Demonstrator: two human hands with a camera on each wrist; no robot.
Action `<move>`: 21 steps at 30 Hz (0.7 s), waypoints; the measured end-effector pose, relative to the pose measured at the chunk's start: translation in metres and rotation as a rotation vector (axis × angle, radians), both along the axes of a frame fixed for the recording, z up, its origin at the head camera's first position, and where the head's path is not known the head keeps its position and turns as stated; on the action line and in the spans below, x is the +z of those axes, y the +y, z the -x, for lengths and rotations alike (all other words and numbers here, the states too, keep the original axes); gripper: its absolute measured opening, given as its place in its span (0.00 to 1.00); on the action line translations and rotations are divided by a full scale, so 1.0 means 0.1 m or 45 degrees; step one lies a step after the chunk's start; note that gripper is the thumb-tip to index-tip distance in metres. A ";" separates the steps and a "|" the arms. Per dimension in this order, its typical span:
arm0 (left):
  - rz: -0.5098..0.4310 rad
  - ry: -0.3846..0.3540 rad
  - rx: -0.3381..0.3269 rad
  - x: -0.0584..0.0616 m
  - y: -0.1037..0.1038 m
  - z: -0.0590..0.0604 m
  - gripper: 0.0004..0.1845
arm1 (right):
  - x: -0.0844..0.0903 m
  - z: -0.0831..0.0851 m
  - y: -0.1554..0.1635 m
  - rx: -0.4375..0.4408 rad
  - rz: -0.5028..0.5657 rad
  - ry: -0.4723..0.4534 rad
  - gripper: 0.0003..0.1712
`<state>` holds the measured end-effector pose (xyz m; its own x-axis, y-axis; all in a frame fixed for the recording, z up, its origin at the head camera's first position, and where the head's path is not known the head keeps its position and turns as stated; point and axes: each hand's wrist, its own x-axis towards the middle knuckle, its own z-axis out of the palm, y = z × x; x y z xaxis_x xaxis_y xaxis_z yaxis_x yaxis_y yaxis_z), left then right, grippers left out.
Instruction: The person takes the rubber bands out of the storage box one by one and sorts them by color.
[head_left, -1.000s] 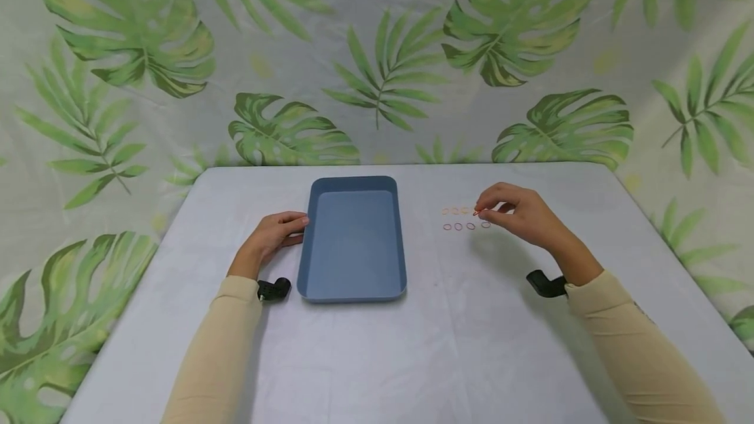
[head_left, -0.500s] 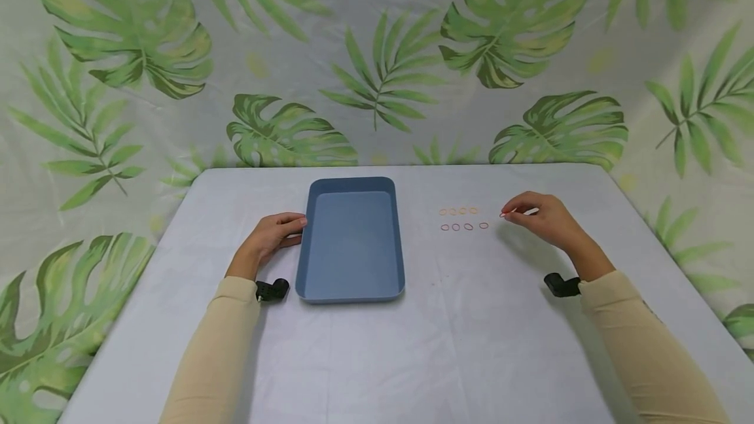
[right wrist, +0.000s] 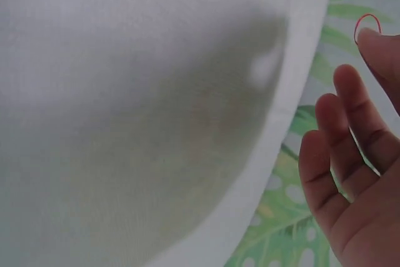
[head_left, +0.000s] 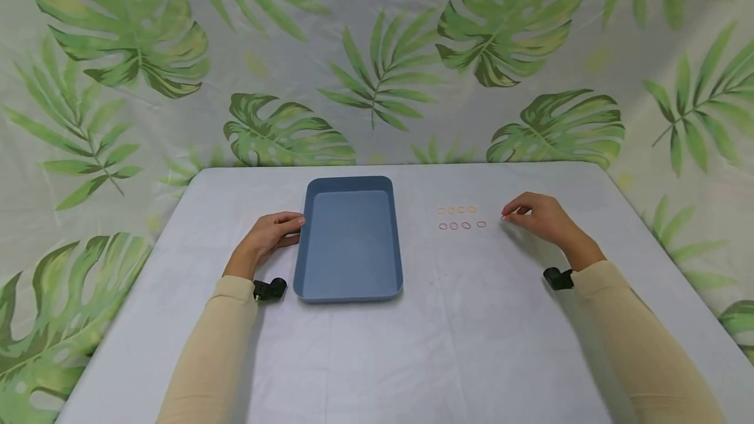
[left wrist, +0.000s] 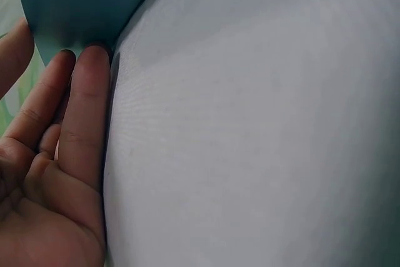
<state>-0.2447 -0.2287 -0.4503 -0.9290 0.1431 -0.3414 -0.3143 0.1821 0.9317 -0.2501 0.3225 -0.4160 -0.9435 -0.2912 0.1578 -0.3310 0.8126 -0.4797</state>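
In the head view my right hand (head_left: 538, 218) hovers over the table, right of two rows of small rings. Thumb and fingertip pinch a thin red rubber band (right wrist: 369, 15), whose loop stands up from the thumb tip in the right wrist view. The far row holds several orange rubber bands (head_left: 461, 210); the near row holds several dark red or pink rubber bands (head_left: 466, 226). My left hand (head_left: 268, 237) rests at the left side of a blue rectangular tray (head_left: 350, 247), its straight fingertips (left wrist: 92, 67) touching the outer wall. Nothing lies in the tray.
A white cloth covers the table (head_left: 365, 371). A leaf-patterned curtain (head_left: 383, 70) hangs behind it and down the sides. Each wrist wears a small black camera, such as the left one (head_left: 271, 289).
My right hand has moved right, away from the rows, with the red rubber band, then dipped slightly. The orange row's right end is uncovered. My left hand stays at the tray.
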 end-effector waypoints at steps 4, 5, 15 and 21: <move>-0.009 0.000 0.004 -0.01 -0.01 0.00 0.30 | -0.04 0.10 -0.03 -0.008 -0.018 -0.096 0.07; -0.013 0.000 0.005 -0.01 0.00 0.01 0.30 | -0.05 0.11 -0.03 -0.011 -0.022 -0.112 0.07; 0.000 -0.002 0.015 0.00 0.00 0.00 0.30 | -0.08 0.17 -0.12 -0.035 -0.070 -0.226 0.08; -0.018 0.003 0.013 -0.01 -0.01 0.01 0.30 | -0.09 0.21 -0.16 -0.041 -0.116 -0.250 0.07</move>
